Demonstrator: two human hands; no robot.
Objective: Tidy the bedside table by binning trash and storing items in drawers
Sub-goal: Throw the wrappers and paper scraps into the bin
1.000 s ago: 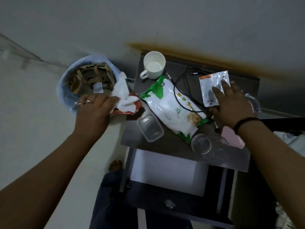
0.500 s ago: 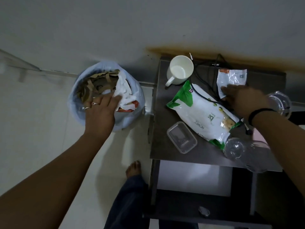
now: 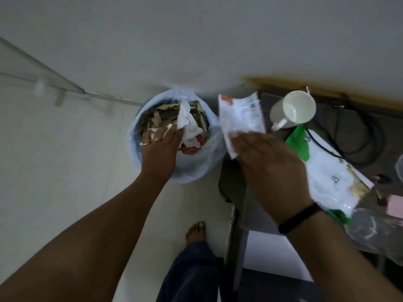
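Right hand (image 3: pixel 270 162): raised over table's left edge, black band at wrist, fingers clamped on lower corner of sachet (image 3: pixel 241 115); sachet white, orange at top corner, held up between bin and mug.
Left hand (image 3: pixel 160 147): rings on two fingers, reaching into bin (image 3: pixel 152 168), fingers flat and together against tissue (image 3: pixel 187 123); grip on tissue cannot be told.
Foot (image 3: pixel 196 231): bare, on floor beside table leg, dark trouser below.
Table (image 3: pixel 253 205): dark top, partly hidden by right arm.
Snack bag (image 3: pixel 327 171): white and green, lying flat on table.
Clear bottle (image 3: pixel 375 227): lying at near right edge, touching bag.
Bin: blue liner, on floor just left of table, filled with cardboard scraps, tissue and red wrapper on top.
Mug (image 3: pixel 294 110): white, at far left corner of table.
Cable (image 3: pixel 357 136): black, looped behind bag.
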